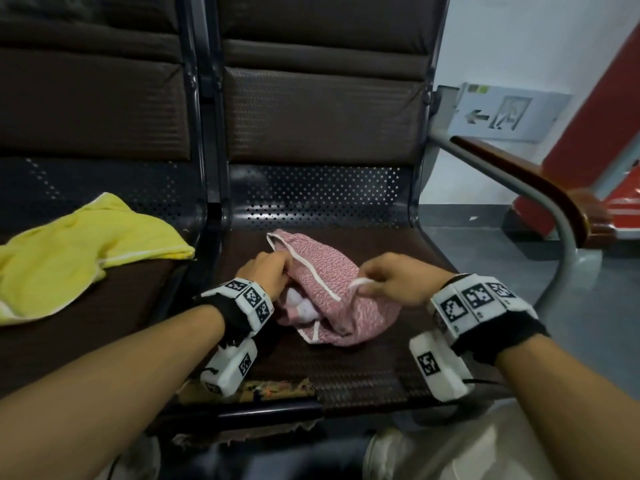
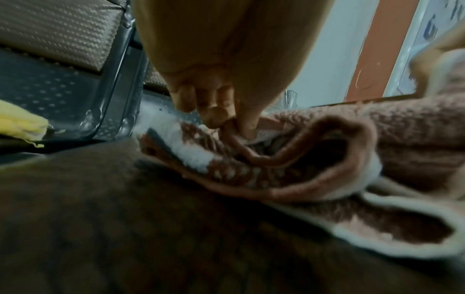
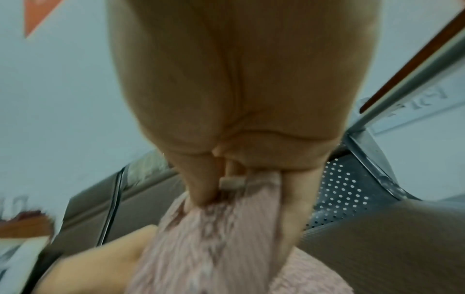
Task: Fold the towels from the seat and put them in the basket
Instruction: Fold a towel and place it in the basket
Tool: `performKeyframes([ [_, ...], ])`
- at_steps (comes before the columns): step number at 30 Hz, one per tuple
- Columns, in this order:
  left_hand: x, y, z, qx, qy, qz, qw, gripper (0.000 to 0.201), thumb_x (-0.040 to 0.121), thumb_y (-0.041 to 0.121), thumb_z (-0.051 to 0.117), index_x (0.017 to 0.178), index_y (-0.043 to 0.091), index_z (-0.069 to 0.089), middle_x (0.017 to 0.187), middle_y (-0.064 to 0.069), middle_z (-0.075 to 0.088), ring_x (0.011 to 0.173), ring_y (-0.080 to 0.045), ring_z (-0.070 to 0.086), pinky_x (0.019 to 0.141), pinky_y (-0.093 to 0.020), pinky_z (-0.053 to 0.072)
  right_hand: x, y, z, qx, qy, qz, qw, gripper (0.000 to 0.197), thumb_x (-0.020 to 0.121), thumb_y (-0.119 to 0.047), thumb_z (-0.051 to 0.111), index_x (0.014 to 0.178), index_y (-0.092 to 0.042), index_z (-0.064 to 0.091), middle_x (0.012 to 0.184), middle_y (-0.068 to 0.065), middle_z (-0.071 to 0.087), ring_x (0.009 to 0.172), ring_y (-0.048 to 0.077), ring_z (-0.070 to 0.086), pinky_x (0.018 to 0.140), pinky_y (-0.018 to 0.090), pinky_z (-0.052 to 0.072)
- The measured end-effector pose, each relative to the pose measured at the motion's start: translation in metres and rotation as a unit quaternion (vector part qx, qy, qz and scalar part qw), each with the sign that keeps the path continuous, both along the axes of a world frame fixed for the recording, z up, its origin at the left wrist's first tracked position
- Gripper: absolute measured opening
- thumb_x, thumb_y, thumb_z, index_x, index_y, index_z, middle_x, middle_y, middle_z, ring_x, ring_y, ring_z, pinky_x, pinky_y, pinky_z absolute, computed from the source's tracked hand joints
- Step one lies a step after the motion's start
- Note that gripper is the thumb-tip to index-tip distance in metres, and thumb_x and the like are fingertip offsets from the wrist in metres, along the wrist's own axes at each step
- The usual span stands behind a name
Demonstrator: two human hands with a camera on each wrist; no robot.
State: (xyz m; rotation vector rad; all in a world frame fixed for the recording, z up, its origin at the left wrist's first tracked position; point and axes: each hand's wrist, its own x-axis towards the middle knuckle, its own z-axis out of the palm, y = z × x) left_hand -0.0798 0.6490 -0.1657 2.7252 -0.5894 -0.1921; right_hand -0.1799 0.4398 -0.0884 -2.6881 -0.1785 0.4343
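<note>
Both hands work on the crumpled pink terry towel with white piping [image 1: 332, 299], which lies bunched in the middle of the dark brown padded seat cushion [image 1: 346, 379] directly in front of the person. Nearest the viewer, the right hand [image 1: 394, 284] pinches a white-edged corner of that towel between thumb and curled fingers, and the right wrist view shows the cloth hanging down from the pinch. Slightly farther in, the left hand [image 1: 268, 277] grips another stretch of the hem, its fingertips [image 2: 216, 117] closed on a rolled pink edge in the left wrist view. Holding two separate points of the border looks like a search for corners, so the towel can be pulled open and laid flat before any fold is made; folding proper seems not yet begun. Off to the left, on the neighbouring seat, a rumpled yellow towel with pale trim [image 1: 79, 251] lies loose and untouched, presumably waiting its turn. Beyond the pink towel the perforated metal back of the seat [image 1: 322, 192] rises to brown padded backrests. A curved grey metal armrest with a wooden top [image 1: 540, 181] bounds the seat on the right. No basket shows in any view.
</note>
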Motion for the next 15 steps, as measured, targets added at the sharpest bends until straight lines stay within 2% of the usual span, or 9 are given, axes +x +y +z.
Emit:
performKeyframes([
  [2, -0.003, 0.007, 0.016, -0.030, -0.009, -0.008, 0.999, 0.026, 0.090, 0.021, 0.050, 0.109, 0.035, 0.061, 0.111, -0.002, 0.066, 0.100, -0.026, 0.063, 0.084, -0.039, 0.052, 0.007, -0.006, 0.005, 0.092, -0.070, -0.067, 0.991, 0.008, 0.092, -0.020, 0.059, 0.093, -0.016, 0.065, 0.085, -0.002, 0.067, 0.080, 0.012, 0.061, 0.075, 0.027, 0.049],
  [3, -0.005, 0.012, 0.027, -0.045, -0.018, -0.014, 0.999, 0.027, 0.091, 0.022, 0.049, 0.111, 0.035, 0.062, 0.109, 0.000, 0.068, 0.096, -0.024, 0.064, 0.081, -0.035, 0.052, 0.011, -0.008, 0.005, 0.143, -0.103, -0.112, 0.978, 0.011, 0.093, -0.018, 0.057, 0.098, -0.013, 0.066, 0.087, 0.001, 0.068, 0.078, 0.011, 0.062, 0.072, 0.024, 0.050],
  [4, -0.005, 0.017, 0.040, -0.059, -0.026, -0.017, 0.998, 0.023, 0.091, 0.024, 0.050, 0.106, 0.032, 0.066, 0.103, 0.001, 0.069, 0.090, -0.022, 0.065, 0.076, -0.032, 0.051, 0.016, -0.008, 0.007, 0.201, -0.135, -0.162, 0.957, 0.012, 0.093, -0.015, 0.056, 0.100, -0.011, 0.065, 0.085, 0.002, 0.067, 0.073, 0.010, 0.061, 0.065, 0.020, 0.050],
  [5, -0.004, 0.023, 0.054, -0.072, -0.034, -0.018, 0.997, 0.015, 0.091, 0.026, 0.052, 0.092, 0.027, 0.067, 0.092, 0.000, 0.070, 0.081, -0.019, 0.063, 0.070, -0.030, 0.048, 0.021, -0.007, 0.008, 0.263, -0.167, -0.214, 0.926, 0.011, 0.093, -0.012, 0.056, 0.100, -0.010, 0.064, 0.084, 0.003, 0.065, 0.071, 0.010, 0.059, 0.062, 0.019, 0.049],
  [7, -0.001, 0.036, 0.082, -0.105, -0.059, -0.003, 0.993, 0.029, 0.091, 0.034, 0.057, 0.065, 0.022, 0.054, 0.066, 0.001, 0.059, 0.064, -0.016, 0.053, 0.057, -0.029, 0.036, 0.029, -0.001, 0.017, 0.375, -0.239, -0.284, 0.849, 0.010, 0.092, -0.007, 0.055, 0.093, -0.012, 0.064, 0.088, 0.005, 0.062, 0.079, 0.014, 0.057, 0.071, 0.024, 0.048],
  [9, 0.001, 0.050, 0.104, -0.176, -0.087, 0.027, 0.980, 0.037, 0.091, 0.037, 0.056, 0.061, 0.017, 0.049, 0.058, 0.002, 0.050, 0.057, -0.013, 0.047, 0.054, -0.027, 0.032, 0.033, 0.010, 0.026, 0.455, -0.279, -0.286, 0.796, 0.020, 0.092, -0.003, 0.054, 0.082, -0.018, 0.063, 0.083, 0.004, 0.061, 0.075, 0.010, 0.057, 0.073, 0.025, 0.047],
  [11, 0.003, 0.062, 0.114, -0.258, -0.101, 0.056, 0.959, 0.037, 0.093, 0.034, 0.052, 0.065, 0.010, 0.052, 0.062, -0.007, 0.054, 0.062, -0.018, 0.050, 0.060, -0.030, 0.038, 0.032, 0.025, 0.032, 0.497, -0.258, -0.255, 0.788, 0.024, 0.091, -0.002, 0.054, 0.078, -0.018, 0.065, 0.077, 0.003, 0.062, 0.069, 0.008, 0.057, 0.068, 0.022, 0.048],
  [13, 0.002, 0.070, 0.111, -0.317, -0.085, 0.090, 0.940, 0.035, 0.095, 0.030, 0.048, 0.077, 0.000, 0.057, 0.077, -0.019, 0.060, 0.073, -0.024, 0.054, 0.068, -0.038, 0.043, 0.031, 0.041, 0.031, 0.503, -0.198, -0.221, 0.812, 0.022, 0.091, 0.000, 0.054, 0.078, -0.013, 0.068, 0.076, 0.004, 0.064, 0.067, 0.010, 0.058, 0.066, 0.023, 0.049],
  [15, 0.001, 0.076, 0.101, -0.346, -0.053, 0.114, 0.930, 0.032, 0.094, 0.027, 0.047, 0.082, 0.000, 0.057, 0.081, -0.018, 0.059, 0.075, -0.022, 0.052, 0.070, -0.039, 0.043, 0.029, 0.053, 0.029, 0.526, -0.103, -0.182, 0.824, 0.024, 0.090, 0.004, 0.050, 0.084, -0.009, 0.070, 0.075, 0.007, 0.063, 0.062, 0.011, 0.060, 0.060, 0.027, 0.054],
])
